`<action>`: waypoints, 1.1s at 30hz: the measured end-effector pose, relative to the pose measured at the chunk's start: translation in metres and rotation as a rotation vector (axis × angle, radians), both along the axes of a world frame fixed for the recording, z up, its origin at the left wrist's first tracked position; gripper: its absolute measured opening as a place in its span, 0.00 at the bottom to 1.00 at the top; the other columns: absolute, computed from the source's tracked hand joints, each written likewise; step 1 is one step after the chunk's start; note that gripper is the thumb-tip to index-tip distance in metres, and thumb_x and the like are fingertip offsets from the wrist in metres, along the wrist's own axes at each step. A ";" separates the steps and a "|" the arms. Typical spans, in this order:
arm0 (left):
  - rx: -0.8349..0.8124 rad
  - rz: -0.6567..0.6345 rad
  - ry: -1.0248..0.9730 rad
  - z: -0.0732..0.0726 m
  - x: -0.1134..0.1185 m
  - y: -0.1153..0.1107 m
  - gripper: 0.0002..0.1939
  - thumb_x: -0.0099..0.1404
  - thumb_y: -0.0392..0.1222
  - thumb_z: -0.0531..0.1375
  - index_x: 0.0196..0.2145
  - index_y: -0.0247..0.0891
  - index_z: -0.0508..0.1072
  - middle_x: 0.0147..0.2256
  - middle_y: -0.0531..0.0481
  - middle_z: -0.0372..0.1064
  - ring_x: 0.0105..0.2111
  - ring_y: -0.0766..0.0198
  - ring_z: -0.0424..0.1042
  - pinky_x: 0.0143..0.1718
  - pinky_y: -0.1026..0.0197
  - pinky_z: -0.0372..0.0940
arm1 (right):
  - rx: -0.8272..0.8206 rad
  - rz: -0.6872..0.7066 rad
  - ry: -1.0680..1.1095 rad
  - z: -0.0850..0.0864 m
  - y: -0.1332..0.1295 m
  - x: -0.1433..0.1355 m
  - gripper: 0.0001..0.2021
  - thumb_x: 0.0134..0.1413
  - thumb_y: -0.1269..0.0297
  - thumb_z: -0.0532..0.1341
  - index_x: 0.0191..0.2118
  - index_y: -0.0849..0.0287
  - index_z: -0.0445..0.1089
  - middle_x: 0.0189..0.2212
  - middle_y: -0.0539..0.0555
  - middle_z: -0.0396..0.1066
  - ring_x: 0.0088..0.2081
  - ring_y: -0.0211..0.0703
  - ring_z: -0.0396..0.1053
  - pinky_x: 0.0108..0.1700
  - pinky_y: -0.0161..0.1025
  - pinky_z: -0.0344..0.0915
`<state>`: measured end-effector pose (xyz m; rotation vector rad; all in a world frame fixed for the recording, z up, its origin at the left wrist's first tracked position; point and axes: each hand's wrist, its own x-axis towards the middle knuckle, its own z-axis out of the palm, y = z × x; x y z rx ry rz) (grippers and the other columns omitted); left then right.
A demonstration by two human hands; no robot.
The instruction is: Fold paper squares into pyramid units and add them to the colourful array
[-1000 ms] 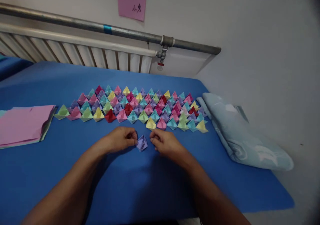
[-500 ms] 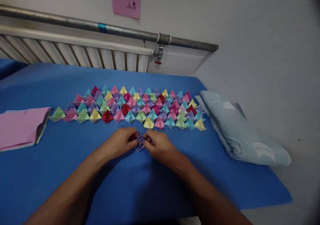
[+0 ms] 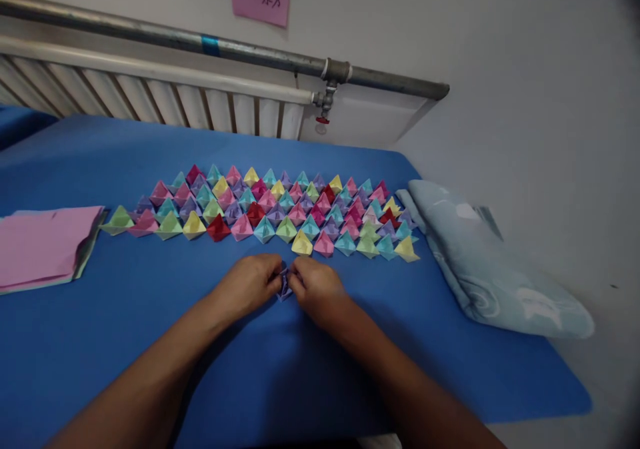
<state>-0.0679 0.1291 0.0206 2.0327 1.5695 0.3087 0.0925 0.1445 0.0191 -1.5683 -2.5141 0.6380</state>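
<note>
A small purple folded paper boat (image 3: 285, 286) is pinched between my two hands, low over the blue surface. My left hand (image 3: 254, 280) grips its left side with curled fingers. On its right side, my right hand (image 3: 317, 281) has thumb and fingers closed on the paper. Part of the boat is hidden by the fingertips. Just beyond my hands, several rows of colourful paper boats stand close together; a yellow boat (image 3: 302, 244) and a pink boat (image 3: 324, 244) are nearest.
At the left lies a stack of coloured paper (image 3: 45, 246), pink on top. A folded pale-blue blanket (image 3: 493, 269) rests at the right by the wall. Behind the blue surface (image 3: 225, 382) run a radiator (image 3: 190, 106), a metal pipe (image 3: 270, 54) and a red-handled valve (image 3: 323, 120).
My fingers have closed further around the purple paper boat, so less of it shows. The whole view has shifted slightly, with the wall items now higher and further right.
</note>
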 end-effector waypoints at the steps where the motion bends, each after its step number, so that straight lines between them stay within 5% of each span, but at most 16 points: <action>1: -0.002 -0.001 -0.002 0.000 0.000 0.000 0.04 0.60 0.36 0.54 0.27 0.38 0.66 0.25 0.53 0.65 0.26 0.65 0.63 0.27 0.63 0.52 | 0.000 0.001 -0.020 0.000 0.000 -0.001 0.06 0.60 0.69 0.55 0.36 0.61 0.69 0.34 0.54 0.72 0.34 0.41 0.67 0.33 0.36 0.52; 26: 0.111 -0.073 0.015 -0.006 0.002 -0.001 0.10 0.65 0.38 0.50 0.28 0.38 0.68 0.26 0.52 0.68 0.28 0.64 0.66 0.30 0.63 0.57 | 0.029 0.031 -0.004 -0.001 0.000 -0.001 0.06 0.59 0.69 0.55 0.34 0.60 0.69 0.32 0.53 0.71 0.31 0.40 0.64 0.33 0.36 0.52; 33: -0.033 0.021 -0.214 0.004 -0.012 0.001 0.09 0.60 0.41 0.53 0.34 0.39 0.71 0.24 0.55 0.68 0.23 0.67 0.65 0.26 0.65 0.57 | -0.029 0.041 0.193 -0.001 0.003 0.005 0.05 0.55 0.72 0.57 0.30 0.60 0.69 0.27 0.49 0.67 0.29 0.37 0.63 0.32 0.33 0.54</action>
